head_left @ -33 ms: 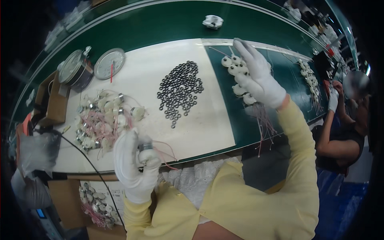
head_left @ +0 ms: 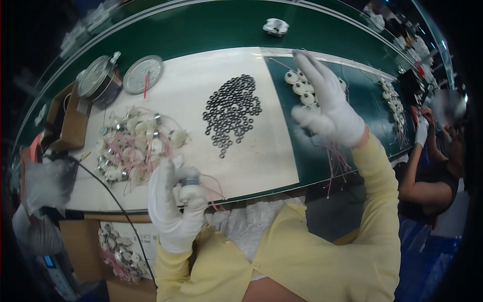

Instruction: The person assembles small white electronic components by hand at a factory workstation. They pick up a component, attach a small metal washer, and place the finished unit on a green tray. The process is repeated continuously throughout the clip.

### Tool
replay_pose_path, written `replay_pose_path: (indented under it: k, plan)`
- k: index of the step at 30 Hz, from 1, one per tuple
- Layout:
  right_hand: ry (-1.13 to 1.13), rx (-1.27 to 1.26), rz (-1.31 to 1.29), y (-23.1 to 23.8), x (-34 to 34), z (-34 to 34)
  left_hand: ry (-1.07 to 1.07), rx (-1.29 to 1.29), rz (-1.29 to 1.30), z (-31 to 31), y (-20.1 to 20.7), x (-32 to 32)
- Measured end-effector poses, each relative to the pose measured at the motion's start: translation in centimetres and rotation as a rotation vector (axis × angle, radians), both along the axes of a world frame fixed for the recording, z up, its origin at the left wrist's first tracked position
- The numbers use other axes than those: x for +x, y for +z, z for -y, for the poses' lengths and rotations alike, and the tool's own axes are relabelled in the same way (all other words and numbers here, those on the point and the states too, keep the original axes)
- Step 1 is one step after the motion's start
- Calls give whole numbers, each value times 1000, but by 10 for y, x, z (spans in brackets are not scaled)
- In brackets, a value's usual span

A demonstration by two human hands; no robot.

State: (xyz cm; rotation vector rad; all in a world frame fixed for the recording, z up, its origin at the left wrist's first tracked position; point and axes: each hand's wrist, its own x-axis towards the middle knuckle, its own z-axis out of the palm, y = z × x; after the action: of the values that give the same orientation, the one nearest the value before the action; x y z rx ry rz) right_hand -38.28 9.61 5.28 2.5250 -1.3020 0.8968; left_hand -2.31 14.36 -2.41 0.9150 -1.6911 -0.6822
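My left hand, in a white glove, is closed around a small round motor with a metal body, a white end and pink wires trailing to the right. Beyond it lies a heap of similar motors with tangled pink wires. My right hand, also gloved in white, hovers with fingers stretched up and thumb apart, seemingly holding nothing. It partly covers a row of white motors with dark centres on the green surface, their wires hanging toward the near edge. Between my hands, small dark rings are spread on the white sheet.
A metal can, a round lid with a red stick, and a cardboard box stand at the left. Below, an open carton holds more motors. Another row of motors lies far right, near a co-worker.
My right thumb has swung out to the left, away from the motors, leaving the hand more spread. My left hand still holds its motor. The whole view has shifted slightly.
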Motion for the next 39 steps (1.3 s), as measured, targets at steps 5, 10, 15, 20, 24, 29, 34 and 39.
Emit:
replay_pose_path:
  k: [5, 10, 15, 20, 24, 29, 34, 39]
  plan:
    - [491, 138, -27, 9, 118, -27, -249, 152, -113, 1, 15, -26]
    - [581, 292, 287, -20, 124, -12, -263, -11, -83, 15, 5, -30]
    - [609, 887, 1215, 7, 108, -26, -21, -144, 249, 32, -4, -14]
    - [355, 1101, 386, 39, 55, -23, 375, -598, 661, 79, 15, -7]
    - [164, 584, -419, -13, 57, -15, 351, -578, 844, 101, 5, 0]
    - [3, 307, -546, -34, 58, -24, 353, -545, 851, 86, -8, -1]
    - [-111, 255, -489, -49, 60, -31, 353, -524, 798, 77, -8, -3]
    - [124, 172, -421, -37, 64, -24, 155, -493, 773, 65, -7, -1]
